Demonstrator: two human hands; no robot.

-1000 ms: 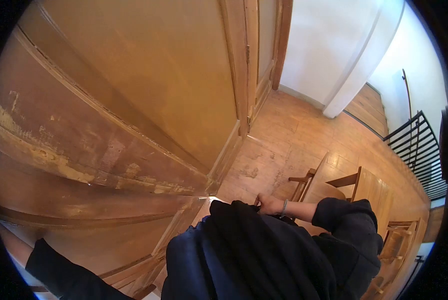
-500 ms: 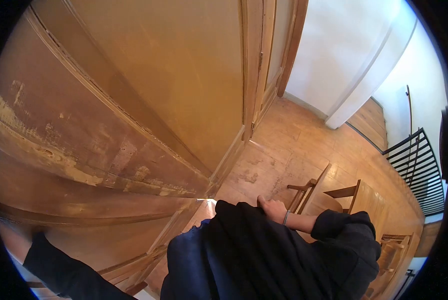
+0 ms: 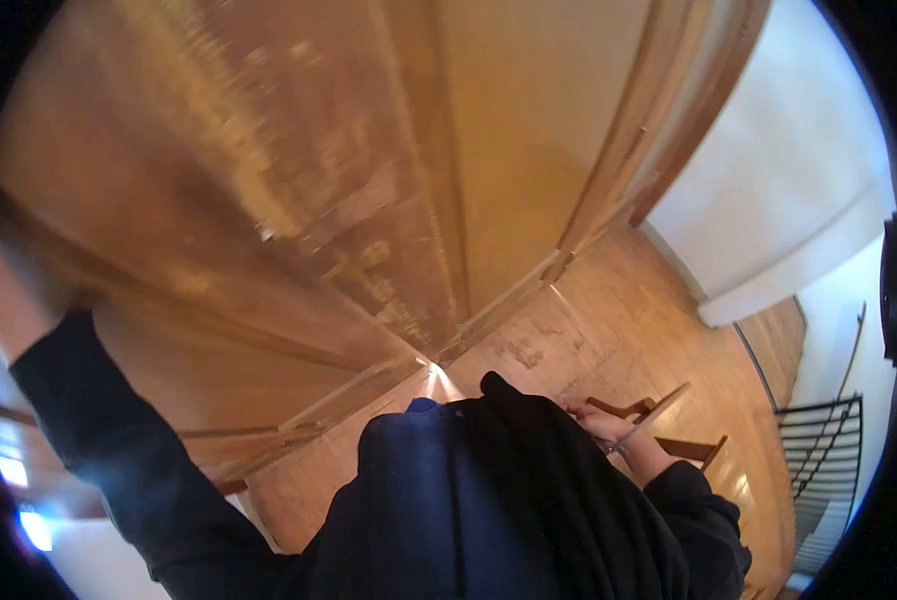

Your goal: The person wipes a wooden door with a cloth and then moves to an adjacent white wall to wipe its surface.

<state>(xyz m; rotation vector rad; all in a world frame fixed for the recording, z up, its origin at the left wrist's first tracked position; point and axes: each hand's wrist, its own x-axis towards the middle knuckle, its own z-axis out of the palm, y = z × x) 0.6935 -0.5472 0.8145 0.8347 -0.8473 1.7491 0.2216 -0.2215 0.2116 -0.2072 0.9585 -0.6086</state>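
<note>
My left arm, in a black sleeve, reaches out to the far left along a brown wooden door. Only the bare skin of my left hand and wrist shows beside the door's edge; the fingers are cut off by the frame. The door's surface is worn, with pale scraped patches. My right hand, with a thin bracelet at its wrist, is held low in front of my body, fingers curled, against the black jacket. What it may hold is hidden.
A wooden chair stands just beyond my right hand on the wooden floor. Panelled doors run along the far side to a white wall. A black metal railing is at the right.
My view has turned to the left, so the door and room appear shifted right. The left arm shows more fully; my right hand is partly behind the jacket, lower and further right.
</note>
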